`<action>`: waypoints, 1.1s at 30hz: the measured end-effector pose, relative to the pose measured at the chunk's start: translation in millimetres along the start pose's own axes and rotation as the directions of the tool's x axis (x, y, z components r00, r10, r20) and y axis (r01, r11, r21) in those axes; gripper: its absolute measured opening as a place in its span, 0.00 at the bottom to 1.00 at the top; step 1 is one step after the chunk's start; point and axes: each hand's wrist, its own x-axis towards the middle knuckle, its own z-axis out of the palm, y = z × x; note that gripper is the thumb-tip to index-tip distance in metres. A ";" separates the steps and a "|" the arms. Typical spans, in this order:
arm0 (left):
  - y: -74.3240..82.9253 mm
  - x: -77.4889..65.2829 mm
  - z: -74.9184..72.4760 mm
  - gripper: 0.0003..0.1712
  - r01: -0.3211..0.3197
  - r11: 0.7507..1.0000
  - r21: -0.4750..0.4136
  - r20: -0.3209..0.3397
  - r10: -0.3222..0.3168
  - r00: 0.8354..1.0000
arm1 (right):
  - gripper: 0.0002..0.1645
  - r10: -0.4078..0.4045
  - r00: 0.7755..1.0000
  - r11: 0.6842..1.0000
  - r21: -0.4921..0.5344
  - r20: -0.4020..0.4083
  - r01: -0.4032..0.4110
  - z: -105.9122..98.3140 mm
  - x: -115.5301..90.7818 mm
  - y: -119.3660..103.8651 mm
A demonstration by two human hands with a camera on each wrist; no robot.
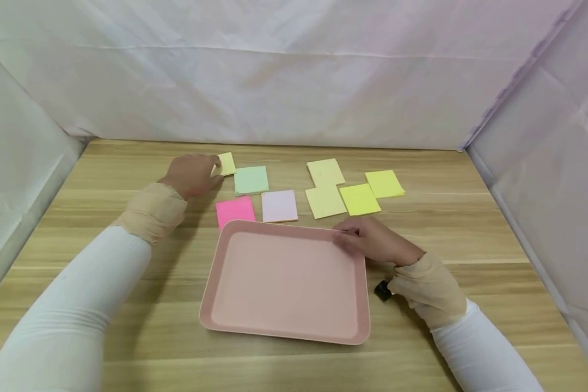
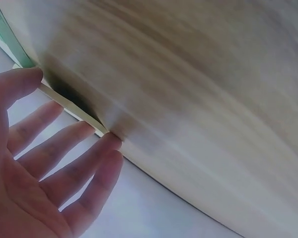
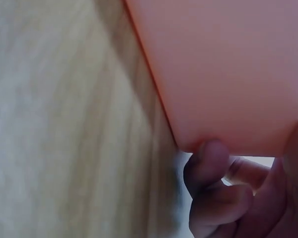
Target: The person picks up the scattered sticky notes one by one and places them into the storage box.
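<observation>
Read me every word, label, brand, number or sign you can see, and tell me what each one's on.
There are none that can be read.
The pink tray shows no lettering.
The sticky notes show no readable text.
The small black thing near the right wrist is too small to tell.

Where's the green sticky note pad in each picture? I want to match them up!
Head: the green pad is left of the middle, just right of the left hand.
Left wrist: only part shows, its green edge in the top left corner, beyond the thumb.
Right wrist: not in this picture.
Shared landmark: the wooden table shows in all three.
</observation>
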 end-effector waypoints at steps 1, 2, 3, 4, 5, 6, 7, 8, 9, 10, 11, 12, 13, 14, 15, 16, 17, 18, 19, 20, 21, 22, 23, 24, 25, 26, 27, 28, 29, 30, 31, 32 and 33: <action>-0.3 -0.3 0.1 0.20 -0.005 1.000 -0.003 -0.007 0.005 1.000 | 0.08 0.009 1.000 1.000 -0.002 -0.008 -0.009 -0.1 0.4 0.9; -1.0 -0.6 0.5 0.20 -0.010 1.000 -0.005 -0.014 0.010 1.000 | 0.08 0.019 1.000 1.000 0.000 -0.014 -0.019 0.1 0.7 2.1; -1.8 -1.0 0.9 0.20 -0.012 1.000 -0.006 -0.017 0.012 1.000 | 0.08 0.025 1.000 1.000 0.001 -0.019 -0.025 0.4 1.1 3.4; -2.4 -1.5 1.3 0.20 -0.010 1.000 -0.010 -0.019 0.010 1.000 | 0.08 0.030 0.999 1.000 0.004 -0.020 -0.030 0.1 1.4 4.0; -3.1 -2.0 1.6 0.19 -0.009 1.000 -0.014 -0.023 0.009 1.000 | 0.08 0.034 0.999 0.999 0.010 -0.017 -0.033 -0.2 1.4 4.7; -4.1 -2.4 2.0 0.19 -0.010 1.000 -0.019 -0.026 0.009 1.000 | 0.09 0.038 0.999 0.999 0.023 -0.013 -0.038 -0.5 1.3 6.0; -5.0 -2.8 2.4 0.18 -0.010 1.000 -0.025 -0.033 0.009 0.999 | 0.10 0.046 0.999 0.998 0.039 -0.006 -0.046 -1.0 1.1 7.1; -5.6 -2.9 2.8 0.17 -0.013 0.999 -0.031 -0.042 0.012 0.999 | 0.10 0.058 0.998 0.997 0.056 0.001 -0.058 -1.5 0.6 8.1; -6.0 -3.0 3.1 0.17 -0.018 0.999 -0.036 -0.054 0.016 0.998 | 0.11 0.074 0.997 0.995 0.071 0.006 -0.074 -2.3 0.1 9.0; -6.0 -3.0 3.1 0.16 -0.024 0.999 -0.042 -0.066 0.021 0.998 | 0.11 0.088 0.996 0.992 0.085 0.011 -0.088 -3.2 -0.7 9.6; -6.6 -3.4 3.3 0.15 -0.030 0.998 -0.046 -0.078 0.026 0.997 | 0.11 0.102 0.995 0.990 0.099 0.017 -0.103 -4.0 -1.2 10.0; -6.8 -3.9 3.3 0.15 -0.035 0.998 -0.049 -0.087 0.031 0.996 | 0.12 0.117 0.993 0.987 0.112 0.022 -0.118 -4.8 -1.4 10.2; -6.8 -4.4 3.3 0.14 -0.039 0.998 -0.051 -0.097 0.034 0.995 | 0.12 0.127 0.991 0.984 0.121 0.028 -0.130 -5.9 -1.8 10.0; -6.8 -4.8 3.4 0.13 -0.043 0.998 -0.049 -0.109 0.038 0.993 | 0.12 0.135 0.990 0.981 0.134 0.034 -0.139 -6.7 -2.1 9.8; -6.9 -5.5 3.5 0.12 -0.046 0.998 -0.046 -0.122 0.041 0.992 | 0.13 0.139 0.990 0.980 0.139 0.039 -0.143 -7.7 -2.3 9.4; -6.9 -6.2 3.5 0.12 -0.050 0.998 -0.045 -0.138 0.043 0.990 | 0.13 0.136 0.990 0.979 0.146 0.045 -0.141 -8.6 -2.4 9.3; -6.8 -6.7 3.5 0.11 -0.053 0.998 -0.044 -0.159 0.046 0.986 | 0.13 0.137 0.989 0.978 0.152 0.048 -0.142 -9.5 -2.4 8.8; -6.4 -7.2 3.4 0.10 -0.059 0.997 -0.040 -0.188 0.051 0.981 | 0.13 0.135 0.990 0.977 0.161 0.050 -0.142 -10.3 -2.6 8.4; -5.6 -7.0 3.6 0.10 -0.063 0.997 -0.035 -0.220 0.053 0.974 | 0.13 0.133 0.990 0.976 0.167 0.051 -0.140 -11.1 -3.2 8.2; -4.7 -7.1 3.8 0.09 -0.062 0.998 -0.027 -0.251 0.053 0.966 | 0.13 0.135 0.989 0.975 0.170 0.051 -0.142 -11.7 -3.7 8.2; -4.0 -7.2 4.0 0.09 -0.059 0.998 -0.019 -0.287 0.051 0.957 | 0.13 0.137 0.989 0.976 0.165 0.050 -0.144 -12.2 -4.1 8.1; -3.5 -7.3 4.2 0.09 -0.050 0.999 -0.013 -0.322 0.044 0.946 | 0.12 0.141 0.989 0.975 0.164 0.053 -0.148 -12.6 -4.5 7.9; -3.0 -7.4 4.3 0.09 -0.042 0.999 -0.003 -0.362 0.038 0.931 | 0.12 0.144 0.988 0.975 0.160 0.057 -0.152 -13.0 -4.9 7.5; -2.7 -7.4 4.5 0.09 -0.030 1.000 0.007 -0.401 0.030 0.916 | 0.12 0.144 0.988 0.976 0.158 0.063 -0.152 -13.4 -5.0 7.4; -2.5 -7.4 4.5 0.09 -0.021 1.000 0.017 -0.441 0.026 0.897 | 0.12 0.142 0.988 0.977 0.152 0.068 -0.151 -13.9 -5.0 7.3; -2.2 -7.4 4.5 0.10 -0.016 0.999 0.030 -0.480 0.029 0.877 | 0.12 0.137 0.988 0.979 0.142 0.071 -0.146 -14.4 -4.9 7.3; -1.8 -7.4 4.2 0.10 -0.016 0.999 0.043 -0.522 0.036 0.852 | 0.13 0.126 0.989 0.982 0.134 0.075 -0.135 -14.7 -4.6 7.4; -1.5 -7.4 4.0 0.11 -0.018 0.998 0.055 -0.557 0.046 0.829 | 0.13 0.112 0.991 0.984 0.129 0.078 -0.122 -15.1 -4.2 7.6; -1.2 -7.6 3.6 0.12 -0.024 0.997 0.070 -0.588 0.060 0.807 | 0.13 0.099 0.992 0.986 0.124 0.081 -0.109 -15.1 -3.7 7.6; -0.9 -7.9 3.1 0.12 -0.030 0.996 0.082 -0.609 0.074 0.789 | 0.13 0.085 0.993 0.988 0.118 0.081 -0.094 -15.0 -3.1 8.0; -0.4 -8.5 2.3 0.12 -0.035 0.995 0.095 -0.624 0.087 0.777 | 0.13 0.076 0.994 0.990 0.112 0.082 -0.085 -14.9 -2.7 8.2; 0.4 -9.3 1.1 0.13 -0.040 0.994 0.101 -0.628 0.095 0.772 | 0.13 0.072 0.994 0.991 0.110 0.083 -0.081 -14.8 -2.6 8.4; 1.2 -10.3 -0.4 0.12 -0.041 0.995 0.096 -0.628 0.092 0.773 | 0.13 0.069 0.994 0.991 0.111 0.086 -0.078 -14.8 -2.6 8.9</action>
